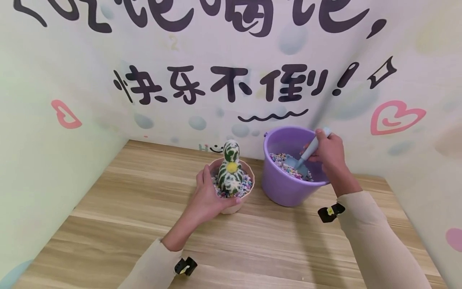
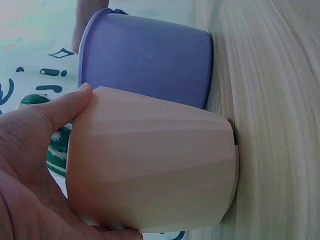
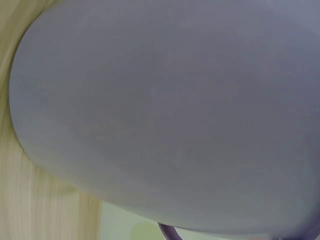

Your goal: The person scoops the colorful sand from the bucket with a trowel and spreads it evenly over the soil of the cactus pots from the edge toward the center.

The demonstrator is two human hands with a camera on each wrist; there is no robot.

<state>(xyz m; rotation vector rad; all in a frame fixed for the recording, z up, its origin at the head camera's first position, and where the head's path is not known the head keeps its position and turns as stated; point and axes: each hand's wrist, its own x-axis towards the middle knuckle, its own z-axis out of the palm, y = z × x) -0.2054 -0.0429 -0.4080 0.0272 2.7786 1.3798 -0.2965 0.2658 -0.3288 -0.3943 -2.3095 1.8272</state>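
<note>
My left hand (image 1: pixel 209 196) grips the near left side of a pale pink faceted flowerpot (image 2: pixel 155 160), thumb over its rim. In the pot stands a green and white cactus (image 1: pixel 231 182) with a yellow flower, colourful pebbles around its base. Right beside it is a purple bucket (image 1: pixel 285 188) with more colourful pebbles (image 1: pixel 279 160) inside. My right hand (image 1: pixel 330 150), over the bucket's right rim, holds a light blue shovel (image 1: pixel 310 152) by its handle. The shovel's blade lies among the pebbles. The bucket wall fills most of the right wrist view, and no hand shows there.
Both objects stand on a wood-grain table (image 1: pixel 144 208), close to its back edge. Behind them hangs a white wall cloth (image 1: pixel 216 48) with black lettering and pink hearts. A pale green wall (image 1: pixel 29 160) borders the table's left side.
</note>
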